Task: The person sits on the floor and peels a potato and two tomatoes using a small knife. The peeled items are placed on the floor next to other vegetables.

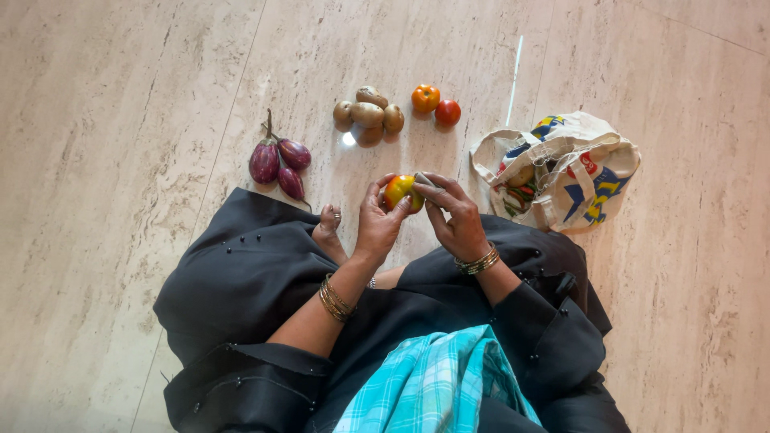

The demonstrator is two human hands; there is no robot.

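I sit on a pale stone floor in black clothes. My left hand [378, 220] grips a yellow-orange tomato [399, 191] held up in front of me. My right hand [455, 215] touches the tomato's right side with its fingertips, and something small and pale shows at those fingertips. Gold bangles sit on both wrists. My bare foot [329, 232] rests on the floor just left of my left hand.
On the floor ahead lie three purple eggplants [277, 163], several potatoes [368, 115], an orange tomato [425, 98] and a red tomato [447, 112]. A printed cloth bag [573, 164] holding more vegetables lies to the right. A turquoise checked cloth [437, 385] covers my lap.
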